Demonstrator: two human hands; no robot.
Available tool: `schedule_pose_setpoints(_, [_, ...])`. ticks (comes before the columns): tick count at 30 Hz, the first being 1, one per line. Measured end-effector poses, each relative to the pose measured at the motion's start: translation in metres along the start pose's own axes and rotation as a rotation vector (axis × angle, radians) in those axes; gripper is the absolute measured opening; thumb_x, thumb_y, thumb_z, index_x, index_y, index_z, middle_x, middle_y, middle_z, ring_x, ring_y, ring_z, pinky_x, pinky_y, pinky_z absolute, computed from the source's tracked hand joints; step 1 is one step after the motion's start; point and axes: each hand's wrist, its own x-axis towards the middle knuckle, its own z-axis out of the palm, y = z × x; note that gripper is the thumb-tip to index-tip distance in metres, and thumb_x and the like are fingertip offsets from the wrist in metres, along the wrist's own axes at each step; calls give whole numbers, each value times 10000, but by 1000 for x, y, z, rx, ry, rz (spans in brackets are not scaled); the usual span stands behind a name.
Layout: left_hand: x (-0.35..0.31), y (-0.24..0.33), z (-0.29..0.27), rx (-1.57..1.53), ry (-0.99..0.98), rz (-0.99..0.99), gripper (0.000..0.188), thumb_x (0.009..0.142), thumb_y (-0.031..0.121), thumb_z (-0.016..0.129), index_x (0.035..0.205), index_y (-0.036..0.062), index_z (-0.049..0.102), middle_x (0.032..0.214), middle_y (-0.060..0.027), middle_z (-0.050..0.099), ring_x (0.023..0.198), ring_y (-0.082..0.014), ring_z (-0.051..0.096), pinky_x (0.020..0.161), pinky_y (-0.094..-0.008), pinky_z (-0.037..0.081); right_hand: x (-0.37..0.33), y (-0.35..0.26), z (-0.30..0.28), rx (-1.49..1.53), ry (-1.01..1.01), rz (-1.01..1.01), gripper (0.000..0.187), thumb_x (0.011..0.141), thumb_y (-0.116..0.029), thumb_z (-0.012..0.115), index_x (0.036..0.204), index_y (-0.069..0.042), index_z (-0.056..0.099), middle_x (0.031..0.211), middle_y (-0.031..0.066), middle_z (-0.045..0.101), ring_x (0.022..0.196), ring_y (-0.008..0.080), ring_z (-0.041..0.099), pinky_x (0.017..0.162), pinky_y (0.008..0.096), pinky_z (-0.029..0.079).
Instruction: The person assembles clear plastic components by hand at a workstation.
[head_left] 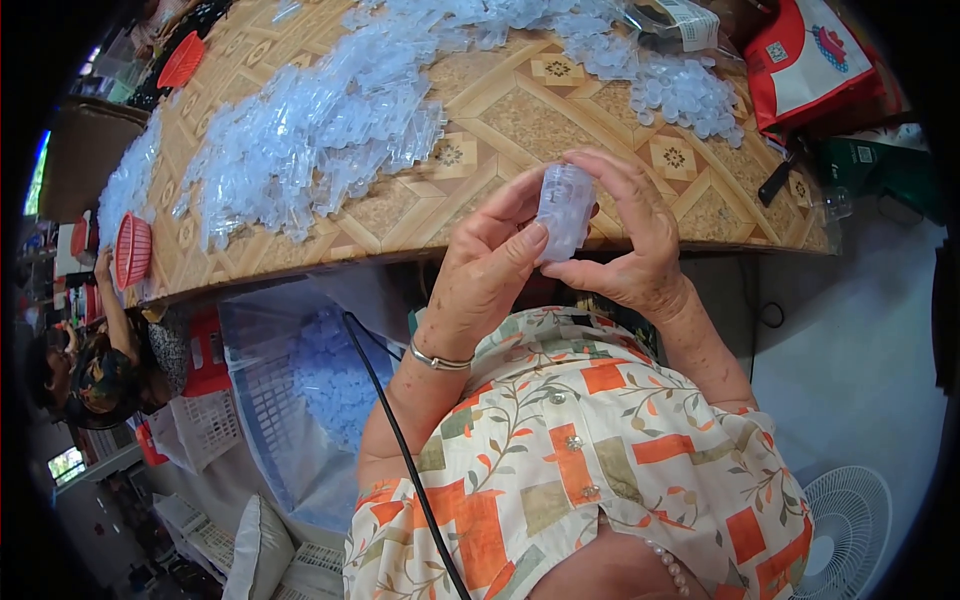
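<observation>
Between my hands, just over the table's near edge, is a clear plastic container (565,212), cylindrical and held tilted, with ridges around its upper end. My left hand (492,250) is closed around its left side, the thumb pressed on the wall. On the other side my right hand (632,240) curves about it, fingertips by the upper end and thumb by the lower end. Some fingers are hidden behind the container. A broad heap of clear plastic pieces (310,140) covers the table beyond my left hand. Small round clear pieces (690,95) lie beyond my right hand.
The patterned table (500,90) curves across the front. Red baskets (132,250) stand at its left end, near another person (90,370). A red-and-white bag (810,65) sits far right. Below are a lined crate (260,390), a black cable (400,440) and a white fan (845,530).
</observation>
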Motion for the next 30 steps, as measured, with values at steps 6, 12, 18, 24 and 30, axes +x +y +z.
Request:
schedule_pose_setpoints(6, [-1,0,-4,103,-15,46,625,974,63,646,1521,-38,362,1401,-168,561,1286,-248,566,1071,-382,475,-4,-3,-1,87,-36,19,920,586,-174,935,1400,-30,531,1376,152,613,1290,311,581,1081,397,463])
schedule_pose_setpoints(12, [-3,3,-1,141,-13,47,586,980,50,644,1514,-16,411,1376,-165,591,1218,-222,609,1051,-372,494,-5,-4,1,164,-39,47,942,592,-163,935,1421,-25,508,1401,163,609,1307,303,583,1100,398,450])
schedule_pose_setpoints(18, [-6,6,1,328,-29,60,594,1011,169,623,1514,-46,392,1365,-219,604,1201,-315,644,1037,-420,510,-6,-3,2,183,-36,62,933,610,-158,937,1424,-23,501,1394,173,613,1299,303,589,1099,394,450])
schedule_pose_setpoints(24, [-8,9,2,541,-56,82,565,1056,188,564,1555,13,364,1326,-97,614,1136,-155,628,934,-278,518,-7,-4,5,179,-22,33,921,625,-103,925,1427,-6,483,1404,190,598,1313,301,573,1105,401,446])
schedule_pose_setpoints(30, [-7,13,7,449,-58,38,532,1073,209,526,1547,15,380,1326,-102,627,1123,-178,652,942,-282,521,-10,-1,6,292,-19,70,940,639,-100,920,1447,-1,452,1430,206,566,1338,297,545,1127,404,426])
